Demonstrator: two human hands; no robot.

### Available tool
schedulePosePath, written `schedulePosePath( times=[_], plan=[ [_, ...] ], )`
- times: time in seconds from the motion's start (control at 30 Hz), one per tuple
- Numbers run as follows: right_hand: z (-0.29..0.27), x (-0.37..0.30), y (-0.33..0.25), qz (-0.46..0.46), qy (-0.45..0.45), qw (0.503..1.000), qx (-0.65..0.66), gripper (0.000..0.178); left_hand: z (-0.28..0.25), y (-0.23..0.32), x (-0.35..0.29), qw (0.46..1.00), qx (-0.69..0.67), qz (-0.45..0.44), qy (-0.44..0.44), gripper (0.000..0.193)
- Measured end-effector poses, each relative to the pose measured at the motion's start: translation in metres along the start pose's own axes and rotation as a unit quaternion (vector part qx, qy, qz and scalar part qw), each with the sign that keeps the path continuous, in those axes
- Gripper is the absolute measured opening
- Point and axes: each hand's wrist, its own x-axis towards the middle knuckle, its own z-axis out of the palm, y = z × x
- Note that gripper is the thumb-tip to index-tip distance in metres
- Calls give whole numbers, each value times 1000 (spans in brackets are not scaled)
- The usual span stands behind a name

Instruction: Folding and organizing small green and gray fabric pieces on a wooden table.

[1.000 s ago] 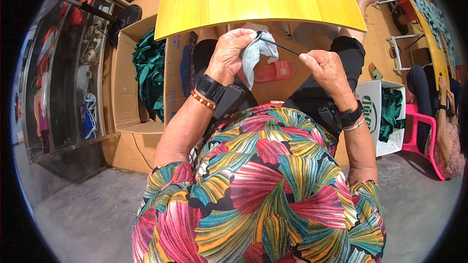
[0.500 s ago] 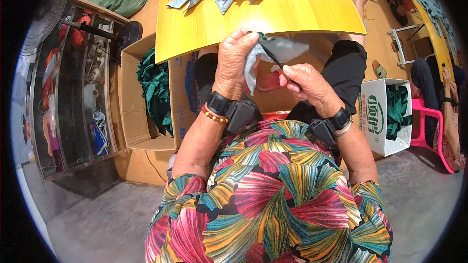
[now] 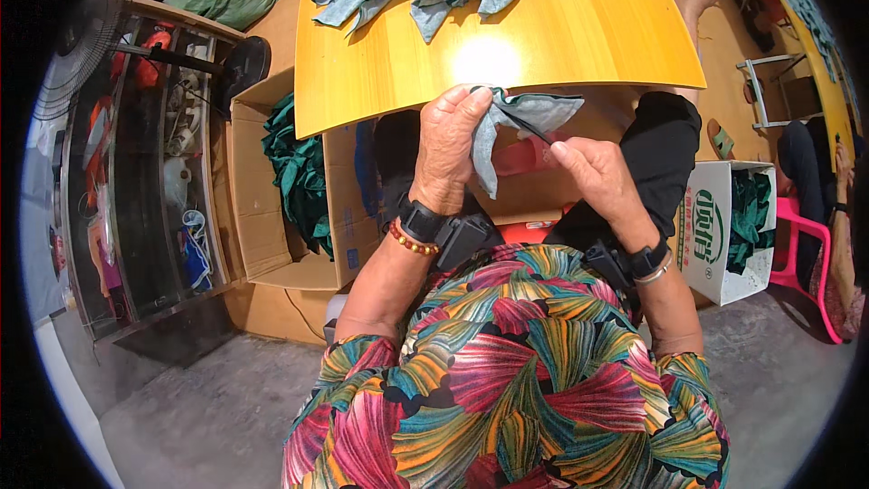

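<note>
One creased grey-blue cloth point(image 3: 485, 154), dark green at top, hangs by the bench point(image 3: 579, 45) edge; left fingers point(image 3: 474, 108) pinch it, right fingers point(image 3: 572, 158) grip a dark rod point(image 3: 536, 131).

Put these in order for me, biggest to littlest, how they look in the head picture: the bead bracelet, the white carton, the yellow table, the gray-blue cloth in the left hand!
1. Yellow table
2. White carton
3. Held gray-blue cloth
4. Bead bracelet
</note>
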Motion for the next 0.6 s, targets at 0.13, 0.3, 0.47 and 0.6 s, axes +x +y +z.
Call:
schedulePosePath(
  times=[0.13,0.3,0.47,0.6],
  plan=[
    [-18,-1,-10,-44,40,979,-196,33,-4,-1,9,999,-42,-13,-2,18],
    [-25,4,-10,-57,53,969,-236,33,6,3,12,999,-33,-23,-3,15],
    [-19,12,0,-49,49,977,-204,36,17,-8,12,996,-81,-26,10,15],
    [-8,17,0,226,-105,936,248,37,29,-21,2,991,-131,-20,25,17]
  ],
)
